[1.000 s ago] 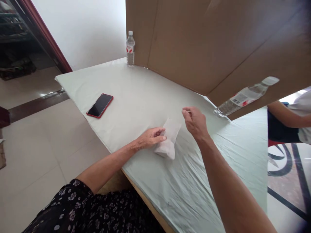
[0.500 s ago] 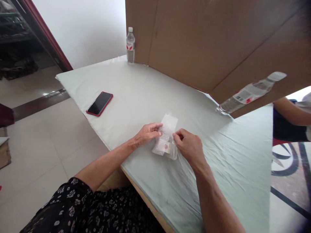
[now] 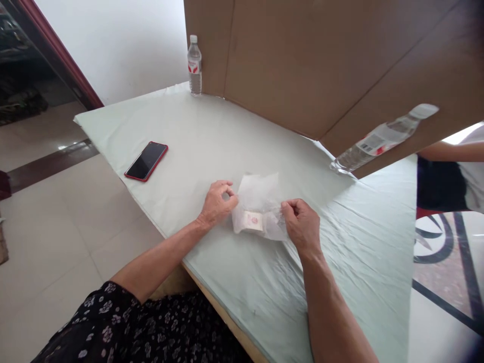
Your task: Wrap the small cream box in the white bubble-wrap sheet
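Observation:
A translucent white wrap (image 3: 259,189), which looks like thin plastic or bubble sheet, lies spread on the pale green tablecloth. On its lower part rests a small cream block (image 3: 253,220) with a red print on top. My left hand (image 3: 219,202) pinches the wrap's left edge between thumb and forefinger. At the opposite edge, my right hand (image 3: 301,222) has its fingers closed on the wrap. The block sits between the two hands, touched by neither.
A red-cased phone (image 3: 146,161) lies at the table's left. One water bottle (image 3: 194,66) stands at the back; another bottle (image 3: 378,143) is at the right by the tall cardboard (image 3: 302,65). Another person's arm (image 3: 449,151) shows at the far right.
The hands have moved apart, and the wrap between them has opened out wider. The block now shows more fully. The camera view has shifted slightly.

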`<action>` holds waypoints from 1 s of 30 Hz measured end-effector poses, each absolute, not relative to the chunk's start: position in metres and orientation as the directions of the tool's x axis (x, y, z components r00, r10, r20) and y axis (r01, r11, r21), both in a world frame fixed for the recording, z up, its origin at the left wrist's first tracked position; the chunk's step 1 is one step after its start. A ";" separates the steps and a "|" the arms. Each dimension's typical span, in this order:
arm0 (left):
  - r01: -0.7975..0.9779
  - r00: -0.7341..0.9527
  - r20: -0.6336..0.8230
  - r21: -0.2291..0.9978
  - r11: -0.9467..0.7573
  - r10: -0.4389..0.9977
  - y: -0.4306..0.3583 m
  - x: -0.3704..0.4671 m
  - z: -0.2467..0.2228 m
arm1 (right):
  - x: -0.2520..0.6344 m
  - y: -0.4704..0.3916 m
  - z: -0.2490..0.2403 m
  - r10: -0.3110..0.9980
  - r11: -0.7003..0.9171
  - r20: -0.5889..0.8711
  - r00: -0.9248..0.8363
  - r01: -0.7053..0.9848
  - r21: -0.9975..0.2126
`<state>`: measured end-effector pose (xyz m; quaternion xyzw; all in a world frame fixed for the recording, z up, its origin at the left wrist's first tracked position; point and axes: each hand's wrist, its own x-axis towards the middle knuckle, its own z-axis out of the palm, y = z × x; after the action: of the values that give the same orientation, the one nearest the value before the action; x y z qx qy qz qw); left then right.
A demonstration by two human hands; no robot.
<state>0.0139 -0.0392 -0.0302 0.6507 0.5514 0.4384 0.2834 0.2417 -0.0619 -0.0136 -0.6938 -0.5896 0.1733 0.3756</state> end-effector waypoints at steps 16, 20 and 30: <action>0.458 0.156 0.442 0.760 -0.461 0.883 -0.044 0.006 -0.023 | 0.247 -0.068 0.003 0.993 0.075 0.111 0.031 0.564 -0.822; 0.235 0.295 0.247 0.918 -0.321 0.923 -0.046 0.000 -0.016 | 0.246 -0.073 0.009 0.991 0.121 0.080 -0.102 0.489 -0.864; 0.325 0.501 0.071 0.908 -0.264 0.862 -0.043 -0.009 -0.015 | 0.244 -0.108 0.018 0.890 0.151 -0.176 -0.420 0.637 -0.756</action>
<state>-0.0089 -0.0427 -0.0151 0.7379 0.4022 0.2959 0.4541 0.2438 -0.1080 0.0177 -0.5147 -0.7417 0.3997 0.1588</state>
